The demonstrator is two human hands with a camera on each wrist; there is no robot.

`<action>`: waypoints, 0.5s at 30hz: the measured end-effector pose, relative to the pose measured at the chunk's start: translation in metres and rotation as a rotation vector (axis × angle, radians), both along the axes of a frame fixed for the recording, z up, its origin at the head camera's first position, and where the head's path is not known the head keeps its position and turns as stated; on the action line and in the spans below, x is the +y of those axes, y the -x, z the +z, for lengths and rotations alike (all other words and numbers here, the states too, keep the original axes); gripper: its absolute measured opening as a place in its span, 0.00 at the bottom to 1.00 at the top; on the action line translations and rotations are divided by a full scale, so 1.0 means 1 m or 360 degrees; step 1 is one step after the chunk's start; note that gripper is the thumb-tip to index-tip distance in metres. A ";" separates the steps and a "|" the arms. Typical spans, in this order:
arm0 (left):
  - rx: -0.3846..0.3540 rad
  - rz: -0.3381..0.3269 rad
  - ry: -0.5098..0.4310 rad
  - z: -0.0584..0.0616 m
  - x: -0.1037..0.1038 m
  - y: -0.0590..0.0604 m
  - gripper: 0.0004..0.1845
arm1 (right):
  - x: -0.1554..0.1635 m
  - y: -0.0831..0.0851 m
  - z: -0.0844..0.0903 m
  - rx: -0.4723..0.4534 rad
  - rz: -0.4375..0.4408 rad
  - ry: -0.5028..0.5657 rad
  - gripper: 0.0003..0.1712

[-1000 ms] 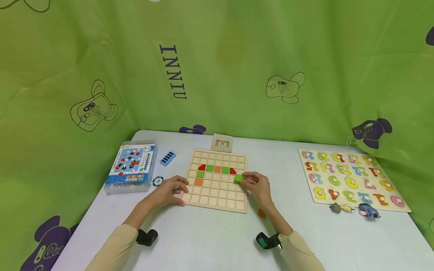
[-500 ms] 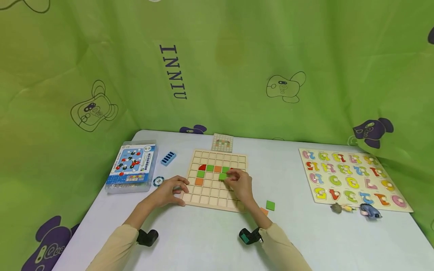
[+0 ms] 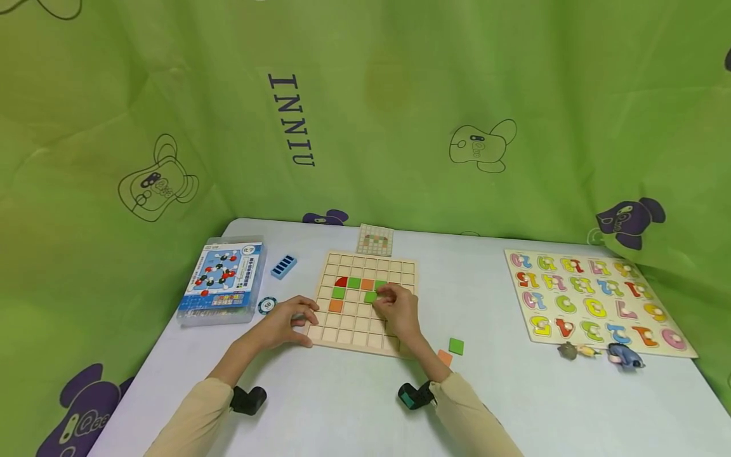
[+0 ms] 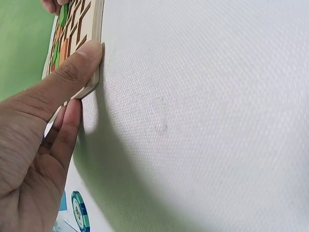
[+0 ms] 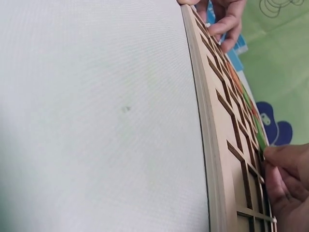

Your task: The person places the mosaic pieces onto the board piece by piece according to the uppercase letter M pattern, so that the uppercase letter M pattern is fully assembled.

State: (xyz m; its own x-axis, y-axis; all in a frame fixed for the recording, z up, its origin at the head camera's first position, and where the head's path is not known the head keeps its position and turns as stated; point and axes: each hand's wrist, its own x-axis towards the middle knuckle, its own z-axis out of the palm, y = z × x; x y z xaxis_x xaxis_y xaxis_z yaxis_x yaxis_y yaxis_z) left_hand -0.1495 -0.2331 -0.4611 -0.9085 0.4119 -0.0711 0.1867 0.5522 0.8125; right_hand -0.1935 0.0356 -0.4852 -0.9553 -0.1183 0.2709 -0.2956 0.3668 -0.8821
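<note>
My right hand [image 3: 400, 312] pinches a green square tile [image 3: 370, 297] over the wooden grid board [image 3: 356, 343], just below the coloured top row. That row has a red rounded piece [image 3: 341, 282], a green tile [image 3: 354, 283], an orange tile [image 3: 368, 285] and more pieces partly covered by my fingers. Down the left side are another green tile [image 3: 339, 292] and an orange one [image 3: 335, 306]. My left hand [image 3: 283, 324] holds the board's near left corner; in the left wrist view the thumb [image 4: 89, 52] lies on one edge and the fingers on the adjoining side.
A printed pattern card [image 3: 375, 240] lies behind the board. Loose green [image 3: 456, 346] and orange [image 3: 445, 358] tiles lie near my right forearm. Left are a boxed set [image 3: 221, 279], a blue block [image 3: 283, 267] and a chip [image 3: 266, 306]; right, a number puzzle [image 3: 594, 301] and small figurines [image 3: 625, 356].
My right hand has carried the green tile leftward from the board's right side to below the top row. The loose green tile by the forearm has come into view. My left hand stays put.
</note>
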 end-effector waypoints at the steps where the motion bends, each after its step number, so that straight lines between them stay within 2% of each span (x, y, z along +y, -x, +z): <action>1: 0.0002 -0.0001 -0.0001 0.000 0.000 0.000 0.16 | 0.000 0.000 0.000 0.0003 -0.0002 0.0005 0.12; 8: -0.0018 -0.0003 -0.0020 -0.001 0.000 0.001 0.16 | -0.002 0.003 -0.003 0.0001 0.0011 0.0015 0.13; 15: -0.0018 -0.0004 -0.0030 -0.003 -0.001 0.001 0.16 | -0.002 0.002 -0.003 -0.0080 0.0079 0.0190 0.14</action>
State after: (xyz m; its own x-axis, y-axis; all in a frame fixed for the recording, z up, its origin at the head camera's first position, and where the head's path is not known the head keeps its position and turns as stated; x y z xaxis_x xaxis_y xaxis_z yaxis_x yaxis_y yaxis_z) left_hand -0.1504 -0.2342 -0.4638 -0.9066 0.4156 -0.0734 0.1791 0.5364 0.8247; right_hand -0.1957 0.0341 -0.4886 -0.9617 -0.1358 0.2381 -0.2654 0.2441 -0.9327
